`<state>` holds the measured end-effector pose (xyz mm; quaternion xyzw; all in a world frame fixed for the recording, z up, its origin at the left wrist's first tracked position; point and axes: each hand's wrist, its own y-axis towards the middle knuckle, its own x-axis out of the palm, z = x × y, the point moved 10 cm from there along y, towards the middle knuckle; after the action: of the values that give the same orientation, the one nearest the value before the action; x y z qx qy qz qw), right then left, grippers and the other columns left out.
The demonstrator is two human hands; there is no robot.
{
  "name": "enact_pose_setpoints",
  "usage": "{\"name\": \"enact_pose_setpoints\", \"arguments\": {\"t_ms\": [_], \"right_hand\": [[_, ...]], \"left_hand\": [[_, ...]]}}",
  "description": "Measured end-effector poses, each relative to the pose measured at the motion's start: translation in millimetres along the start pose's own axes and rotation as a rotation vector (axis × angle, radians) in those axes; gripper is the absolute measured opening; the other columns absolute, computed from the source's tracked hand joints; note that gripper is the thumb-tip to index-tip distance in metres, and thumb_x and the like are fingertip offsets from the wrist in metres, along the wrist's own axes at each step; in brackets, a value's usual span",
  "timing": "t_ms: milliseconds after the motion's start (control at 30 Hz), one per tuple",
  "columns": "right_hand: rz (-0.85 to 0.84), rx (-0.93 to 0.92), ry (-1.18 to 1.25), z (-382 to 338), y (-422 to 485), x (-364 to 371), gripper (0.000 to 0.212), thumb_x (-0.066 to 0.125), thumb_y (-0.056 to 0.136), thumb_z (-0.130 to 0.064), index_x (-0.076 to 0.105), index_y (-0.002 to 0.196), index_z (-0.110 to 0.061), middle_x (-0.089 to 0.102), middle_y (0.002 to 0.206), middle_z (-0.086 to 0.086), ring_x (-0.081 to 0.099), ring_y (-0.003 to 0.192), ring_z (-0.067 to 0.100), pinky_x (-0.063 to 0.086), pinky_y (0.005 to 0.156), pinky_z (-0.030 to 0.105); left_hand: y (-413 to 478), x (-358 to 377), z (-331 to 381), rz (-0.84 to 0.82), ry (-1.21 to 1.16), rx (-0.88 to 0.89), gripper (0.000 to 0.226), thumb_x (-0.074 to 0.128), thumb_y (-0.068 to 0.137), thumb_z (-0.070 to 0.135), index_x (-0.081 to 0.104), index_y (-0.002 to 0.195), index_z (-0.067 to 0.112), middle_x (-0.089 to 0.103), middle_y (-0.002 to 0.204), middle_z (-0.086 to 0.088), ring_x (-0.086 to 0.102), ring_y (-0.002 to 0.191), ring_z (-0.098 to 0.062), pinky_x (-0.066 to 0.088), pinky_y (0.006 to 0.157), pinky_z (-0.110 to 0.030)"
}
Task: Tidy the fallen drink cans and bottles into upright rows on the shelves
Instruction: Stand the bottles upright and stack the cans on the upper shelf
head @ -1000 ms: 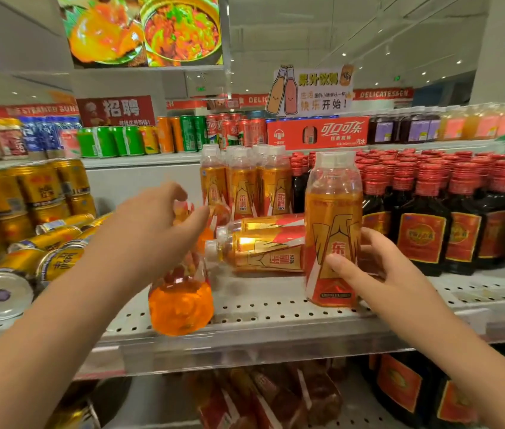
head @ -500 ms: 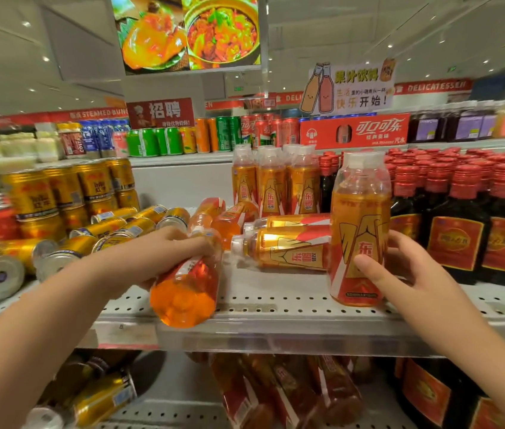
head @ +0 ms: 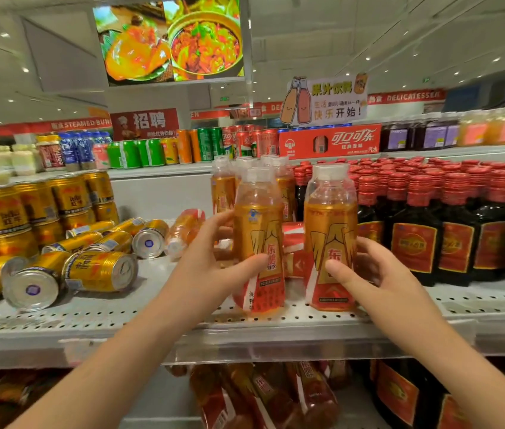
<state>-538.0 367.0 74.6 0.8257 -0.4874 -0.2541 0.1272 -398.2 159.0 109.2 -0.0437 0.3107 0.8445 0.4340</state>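
Roughly midway, at a guess. Grips one orange drink bottle [head: 259, 239] with the left hand [head: 211, 261], thumb across the label and fingers wrapped behind. Holds it upright with its base at the front of the perforated shelf [head: 183, 323], though cannot tell whether it is fully set down. Clasps a second orange bottle [head: 330, 243] with the right hand [head: 368, 270], thumb on the label, standing on the shelf just right of the first grip.

Counts as done: these two upright, more upright orange bottles [head: 223, 187] directly behind the left grip, and dark red-capped bottles [head: 415, 236] ranked to the right of the right grip.

Leaves plenty. Shows a lying red-labelled bottle [head: 293, 246] between and behind the two grips, and another fallen orange bottle [head: 184, 230] just left of the left hand. Shows gold cans [head: 99, 270] on their sides further left, in front of stacked upright cans [head: 7, 212]. Shows more bottles lying flat [head: 260, 394] on the lower shelf, below both grips.

Needs, most likely, both front bottles nudged back into line before reaching for the fallen ones.
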Motion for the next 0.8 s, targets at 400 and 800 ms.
{"name": "enact_pose_setpoints", "arguments": {"t_ms": [400,800], "right_hand": [[0.153,0.063,-0.273,-1.4,-22.7,-40.5,0.074,0.061,0.07,-0.075,0.048,0.136,-0.044,0.055,0.135,-0.018,0.052,0.122,0.005,0.048,0.099,0.037],[0.282,-0.497,-0.429,-118.7,-61.3,57.2,0.026,0.062,0.095,-0.028,0.059,0.119,-0.035,0.055,0.117,-0.028,0.052,0.116,-0.006,0.035,0.093,0.002]], "left_hand": [[10.0,51.8,8.1,-0.209,-0.043,0.065,0.068,0.079,0.084,0.044,0.044,0.143,0.039,0.065,0.124,0.018,0.066,0.112,-0.001,0.059,0.086,-0.023],[76.0,-11.6,-44.1,-0.413,0.787,0.137,0.054,0.057,0.091,0.066,0.055,0.132,0.031,0.058,0.125,0.01,0.056,0.109,-0.009,0.051,0.093,-0.03]]}}
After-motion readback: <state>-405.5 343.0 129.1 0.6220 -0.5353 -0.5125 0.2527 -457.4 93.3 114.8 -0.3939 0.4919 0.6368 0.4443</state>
